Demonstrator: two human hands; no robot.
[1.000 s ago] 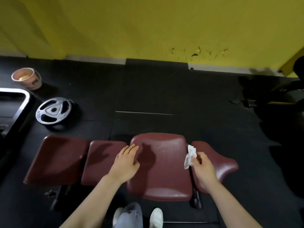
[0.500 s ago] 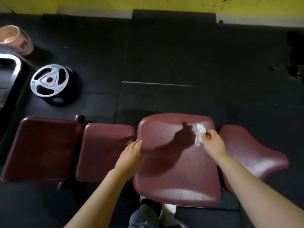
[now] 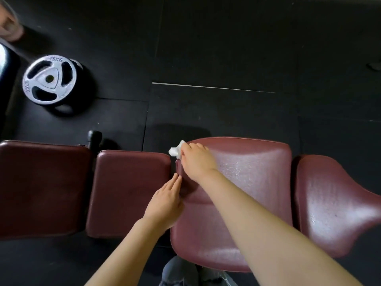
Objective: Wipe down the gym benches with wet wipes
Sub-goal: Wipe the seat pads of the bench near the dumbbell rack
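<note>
Black rubber floor (image 3: 226, 48), maroon bench (image 3: 247, 182): your right hand (image 3: 195, 159) clutches the wet wipe (image 3: 175, 150) at its far-left corner, left hand (image 3: 165, 203) resting flat, fingers straight.

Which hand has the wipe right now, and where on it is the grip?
The right hand holds the white wet wipe bunched under its fingers, one end sticking out at the pad's far left corner. The left hand holds nothing, lying flat at the pad's edge.
</note>
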